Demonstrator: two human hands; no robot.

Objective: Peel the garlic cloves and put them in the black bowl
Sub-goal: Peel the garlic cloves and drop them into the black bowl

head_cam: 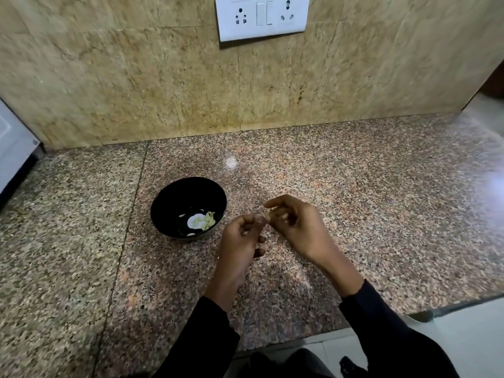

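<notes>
Spanning frame: speckled granite counter (354, 186), beige tiled wall (109, 77), white socket plate (262, 17).

Black bowl (188, 208) sits left of centre on the speckled granite surface (381, 203), with a few pale peeled garlic cloves (203, 221) in its bottom. Both hands meet just right of the bowl, above the surface: left hand (240, 241) and right hand (297, 227), fingers (272, 204) curled, pinching a small garlic clove (266, 215) between them; blurred, peel state unclear. Dark sleeves (381, 323) at lower frame. White socket plate (262, 16) on the tiled wall, top centre. White appliance edge (13, 148) at far left.
</notes>
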